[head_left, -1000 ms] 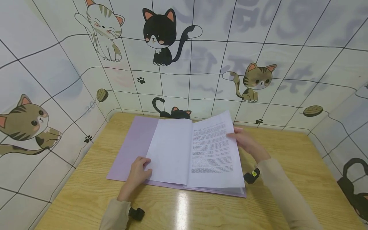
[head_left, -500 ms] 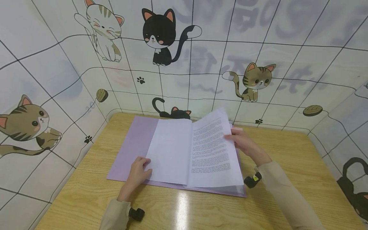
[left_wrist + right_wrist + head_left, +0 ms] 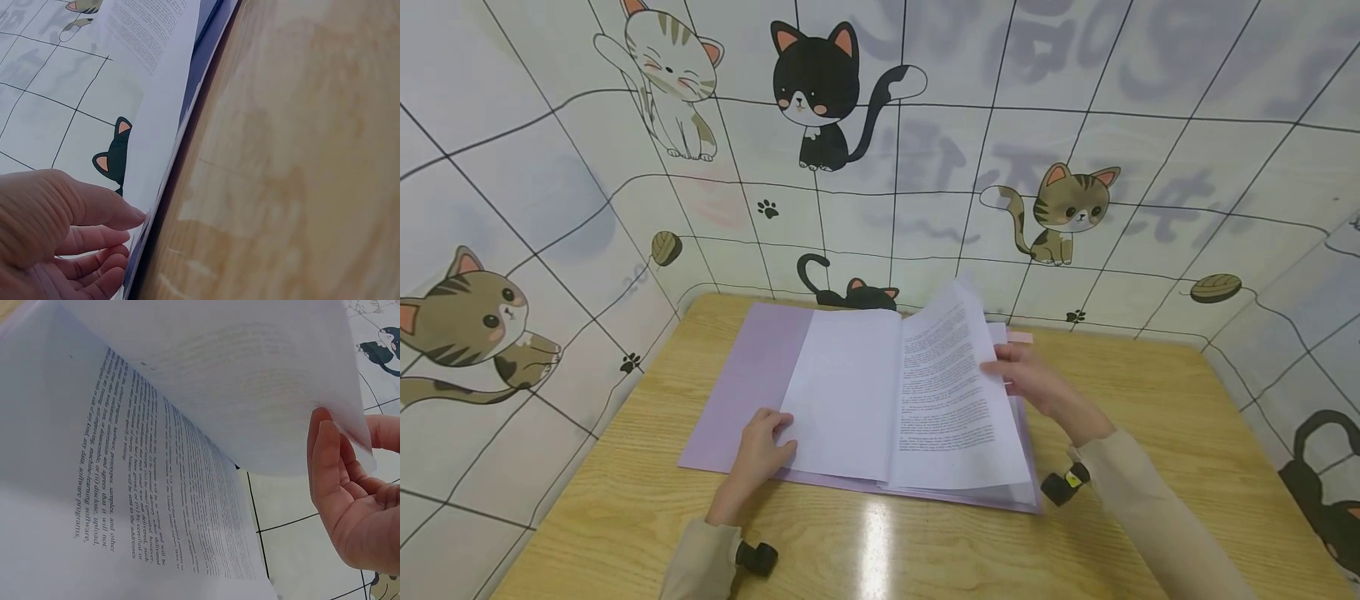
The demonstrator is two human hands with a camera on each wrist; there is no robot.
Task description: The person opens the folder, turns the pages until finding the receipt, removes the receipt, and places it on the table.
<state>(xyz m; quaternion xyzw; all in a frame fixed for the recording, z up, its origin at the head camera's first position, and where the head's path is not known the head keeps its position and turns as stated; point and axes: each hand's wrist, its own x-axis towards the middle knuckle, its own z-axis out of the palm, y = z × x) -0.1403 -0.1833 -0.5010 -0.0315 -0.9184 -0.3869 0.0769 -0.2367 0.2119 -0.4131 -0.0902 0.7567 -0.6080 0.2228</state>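
Your right hand pinches the raised, curling printed page by its outer edge; your left hand, fingers loosely bent, rests on the white left page. Purple folder lies open on the table, wall just behind; table extends right and nearer you.
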